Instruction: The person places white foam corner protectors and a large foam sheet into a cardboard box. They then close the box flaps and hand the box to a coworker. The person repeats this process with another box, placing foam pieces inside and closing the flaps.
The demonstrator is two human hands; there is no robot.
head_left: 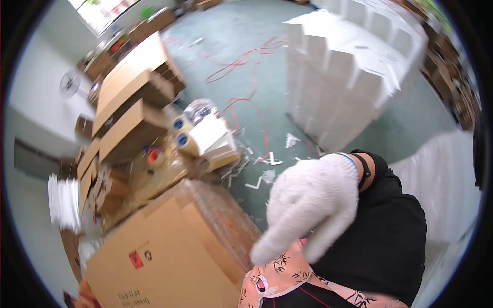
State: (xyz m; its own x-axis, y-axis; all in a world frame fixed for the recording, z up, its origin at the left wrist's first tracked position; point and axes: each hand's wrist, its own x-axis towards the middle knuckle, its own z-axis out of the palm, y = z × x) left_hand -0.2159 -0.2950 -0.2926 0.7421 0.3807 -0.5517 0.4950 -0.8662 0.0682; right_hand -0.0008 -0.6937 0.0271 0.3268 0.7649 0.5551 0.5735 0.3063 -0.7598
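Note:
My right hand (313, 205), in a white knitted glove, is raised before my body at the lower right. Its fingers point down and apart, and nothing shows between them. A dark band (365, 172) circles the wrist above a black sleeve (380, 231). Just below the fingertips is the pink apron (287, 267) I wear, printed with dark leaf shapes. Whether the fingers touch it, I cannot tell. My left hand is out of sight. Nearest on the left lies a large brown cardboard box (164, 256) or stack of flat cardboard.
Rolls of tape (187, 142) and a white block (210, 136) sit beyond the cardboard. Flattened cartons (128, 87) are piled at the far left. A tall stack of white foam pieces (334, 82) stands at the right. Red strapping (241, 64) and scraps litter the green floor (221, 31).

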